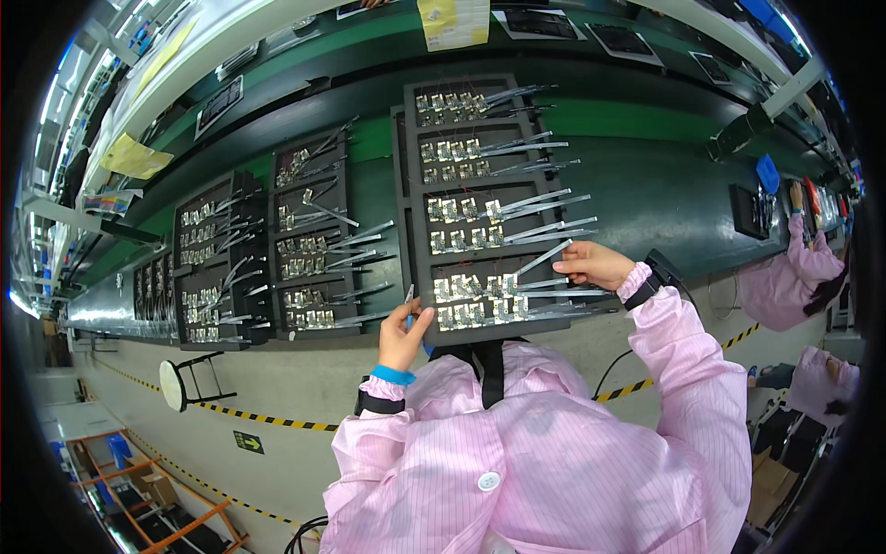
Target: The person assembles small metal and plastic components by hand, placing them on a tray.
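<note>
Left hand (402,334) has its fingers pinched on a small blue-handled tool at the near-left corner of the black tray (417,185), probably to steady it. Right hand (593,263) fingers grip a flat silvery strip (543,258) just above the tray's lowest row of shiny metal parts, on the green counter (646,185).
</note>
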